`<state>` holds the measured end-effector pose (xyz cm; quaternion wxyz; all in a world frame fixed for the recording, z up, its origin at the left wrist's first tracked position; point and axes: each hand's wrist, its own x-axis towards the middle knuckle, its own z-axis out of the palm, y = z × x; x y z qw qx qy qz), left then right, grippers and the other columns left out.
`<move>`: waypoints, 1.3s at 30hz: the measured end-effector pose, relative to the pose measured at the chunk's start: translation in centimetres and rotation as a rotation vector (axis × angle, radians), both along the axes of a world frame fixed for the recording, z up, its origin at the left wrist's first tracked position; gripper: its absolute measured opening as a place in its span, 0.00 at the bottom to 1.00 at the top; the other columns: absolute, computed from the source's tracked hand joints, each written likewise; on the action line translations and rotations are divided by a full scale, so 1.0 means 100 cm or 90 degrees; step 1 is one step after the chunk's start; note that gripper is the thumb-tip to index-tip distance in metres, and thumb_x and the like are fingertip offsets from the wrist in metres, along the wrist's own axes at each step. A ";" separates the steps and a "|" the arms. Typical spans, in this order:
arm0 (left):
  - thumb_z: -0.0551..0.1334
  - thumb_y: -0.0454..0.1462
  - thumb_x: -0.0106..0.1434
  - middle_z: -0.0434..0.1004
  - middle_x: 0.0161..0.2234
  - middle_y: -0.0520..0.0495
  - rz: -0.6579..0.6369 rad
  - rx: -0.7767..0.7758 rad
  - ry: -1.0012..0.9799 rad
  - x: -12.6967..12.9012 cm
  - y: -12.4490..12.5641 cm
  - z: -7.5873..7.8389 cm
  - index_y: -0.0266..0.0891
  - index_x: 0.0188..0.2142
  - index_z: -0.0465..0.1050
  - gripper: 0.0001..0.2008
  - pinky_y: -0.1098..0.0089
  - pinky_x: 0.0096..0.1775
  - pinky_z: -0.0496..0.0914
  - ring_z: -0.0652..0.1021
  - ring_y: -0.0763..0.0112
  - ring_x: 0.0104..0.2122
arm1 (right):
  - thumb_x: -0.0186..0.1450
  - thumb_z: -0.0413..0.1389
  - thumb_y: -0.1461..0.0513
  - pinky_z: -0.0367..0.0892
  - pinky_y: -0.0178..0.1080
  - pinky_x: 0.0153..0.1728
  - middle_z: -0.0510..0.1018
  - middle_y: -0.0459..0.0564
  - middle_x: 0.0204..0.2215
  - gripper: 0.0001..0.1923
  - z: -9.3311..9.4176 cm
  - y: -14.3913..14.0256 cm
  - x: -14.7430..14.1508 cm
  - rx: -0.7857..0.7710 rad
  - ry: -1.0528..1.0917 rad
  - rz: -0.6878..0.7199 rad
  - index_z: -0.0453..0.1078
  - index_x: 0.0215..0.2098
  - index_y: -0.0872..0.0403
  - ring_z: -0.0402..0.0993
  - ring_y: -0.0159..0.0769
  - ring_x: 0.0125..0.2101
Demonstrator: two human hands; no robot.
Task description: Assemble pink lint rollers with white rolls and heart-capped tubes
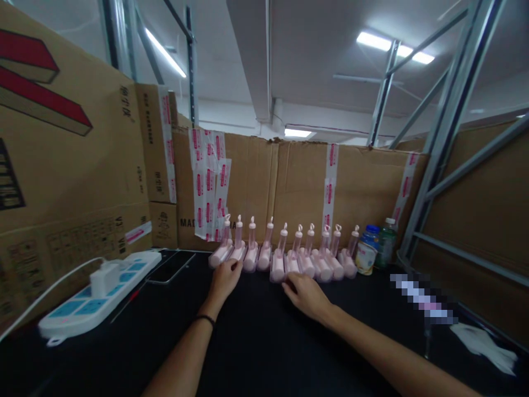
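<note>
A row of several pink bottle-like items point(285, 255) with white caps lies against the cardboard back wall point(289, 182) on the black table point(256, 342). My left hand point(224, 278) rests fingers forward at the near ends of the items at the row's left. My right hand point(306, 295) lies flat on the table just in front of the row's middle, fingertips touching or almost touching an item. Neither hand grips anything.
A white and blue power strip point(99, 292) with a plugged charger lies at the left, a dark phone point(171, 266) beside it. A small can point(367, 252) and a green bottle point(387, 241) stand right of the row. Cardboard boxes point(70, 160) rise at the left; a metal rack point(450, 121) at the right.
</note>
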<state>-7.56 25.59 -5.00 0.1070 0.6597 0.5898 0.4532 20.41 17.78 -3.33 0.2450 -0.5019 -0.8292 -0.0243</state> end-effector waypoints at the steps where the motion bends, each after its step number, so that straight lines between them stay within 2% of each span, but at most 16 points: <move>1: 0.63 0.43 0.70 0.75 0.55 0.41 -0.009 -0.009 -0.004 0.000 0.000 0.000 0.39 0.57 0.72 0.18 0.53 0.49 0.76 0.79 0.58 0.49 | 0.75 0.52 0.59 0.66 0.35 0.39 0.81 0.51 0.38 0.09 0.000 0.004 0.000 0.001 0.001 0.010 0.72 0.40 0.54 0.79 0.38 0.38; 8: 0.64 0.43 0.70 0.75 0.54 0.41 -0.064 -0.080 -0.017 -0.001 0.003 -0.002 0.38 0.56 0.72 0.19 0.54 0.48 0.77 0.79 0.58 0.48 | 0.75 0.51 0.62 0.67 0.38 0.44 0.80 0.55 0.41 0.09 -0.010 0.029 0.003 0.014 0.026 0.024 0.72 0.42 0.55 0.78 0.41 0.42; 14: 0.63 0.43 0.70 0.76 0.53 0.41 -0.132 -0.104 0.001 0.002 0.015 -0.009 0.37 0.56 0.72 0.18 0.54 0.47 0.77 0.80 0.60 0.47 | 0.75 0.51 0.61 0.66 0.41 0.52 0.78 0.58 0.47 0.11 -0.013 0.031 0.012 -0.004 0.059 0.030 0.71 0.50 0.58 0.75 0.42 0.50; 17: 0.62 0.48 0.70 0.81 0.46 0.43 -0.166 -0.091 0.018 0.003 0.023 -0.007 0.36 0.48 0.76 0.18 0.54 0.49 0.75 0.81 0.61 0.44 | 0.75 0.53 0.59 0.68 0.43 0.54 0.78 0.56 0.49 0.13 -0.008 0.032 0.018 -0.027 0.056 0.017 0.71 0.53 0.57 0.74 0.42 0.51; 18: 0.60 0.53 0.69 0.83 0.43 0.43 -0.177 -0.084 0.023 0.003 0.025 -0.005 0.35 0.44 0.79 0.22 0.54 0.51 0.74 0.81 0.57 0.43 | 0.75 0.54 0.58 0.69 0.45 0.53 0.78 0.55 0.50 0.13 -0.005 0.033 0.020 -0.036 0.054 0.006 0.71 0.54 0.56 0.75 0.42 0.51; 21: 0.60 0.62 0.61 0.85 0.44 0.41 -0.204 -0.058 0.042 0.004 0.029 0.002 0.38 0.40 0.82 0.30 0.54 0.58 0.69 0.80 0.49 0.49 | 0.73 0.58 0.55 0.74 0.50 0.49 0.77 0.54 0.52 0.17 0.005 0.038 0.029 -0.069 0.047 -0.044 0.70 0.56 0.55 0.77 0.42 0.48; 24: 0.62 0.63 0.57 0.86 0.44 0.42 -0.204 -0.040 0.059 0.006 0.027 0.007 0.40 0.39 0.83 0.30 0.54 0.59 0.67 0.80 0.48 0.50 | 0.72 0.59 0.55 0.76 0.49 0.47 0.75 0.54 0.54 0.18 0.015 0.042 0.040 -0.097 0.046 -0.095 0.70 0.57 0.55 0.77 0.43 0.48; 29: 0.62 0.60 0.58 0.87 0.39 0.44 -0.177 -0.019 0.083 0.011 0.018 0.012 0.41 0.34 0.83 0.26 0.57 0.54 0.71 0.82 0.50 0.46 | 0.73 0.59 0.56 0.76 0.50 0.48 0.75 0.55 0.55 0.18 0.020 0.038 0.054 -0.124 0.045 -0.141 0.70 0.57 0.55 0.77 0.44 0.49; 32: 0.60 0.57 0.62 0.86 0.32 0.46 -0.142 0.005 0.099 0.009 0.012 0.013 0.40 0.32 0.82 0.24 0.59 0.50 0.73 0.83 0.53 0.40 | 0.73 0.59 0.55 0.76 0.50 0.48 0.75 0.54 0.54 0.18 0.017 0.036 0.055 -0.132 0.038 -0.152 0.70 0.57 0.55 0.77 0.44 0.49; 34: 0.59 0.53 0.67 0.83 0.29 0.47 -0.089 0.031 0.102 0.005 0.009 0.013 0.38 0.32 0.81 0.22 0.59 0.47 0.74 0.82 0.57 0.36 | 0.73 0.59 0.56 0.76 0.49 0.48 0.76 0.54 0.54 0.18 0.014 0.036 0.054 -0.135 0.028 -0.157 0.70 0.57 0.55 0.77 0.43 0.48; 36: 0.60 0.49 0.70 0.83 0.34 0.47 -0.010 0.071 0.096 -0.001 0.007 0.012 0.36 0.37 0.80 0.19 0.57 0.47 0.75 0.82 0.60 0.38 | 0.73 0.59 0.55 0.76 0.49 0.47 0.77 0.54 0.51 0.17 0.011 0.038 0.052 -0.135 0.016 -0.164 0.71 0.56 0.55 0.78 0.41 0.46; 39: 0.63 0.44 0.70 0.78 0.50 0.42 0.128 0.139 0.084 -0.013 0.006 0.011 0.37 0.52 0.74 0.16 0.54 0.49 0.76 0.80 0.60 0.47 | 0.73 0.58 0.54 0.75 0.49 0.48 0.79 0.53 0.47 0.15 0.007 0.040 0.050 -0.128 0.000 -0.189 0.73 0.51 0.56 0.79 0.41 0.45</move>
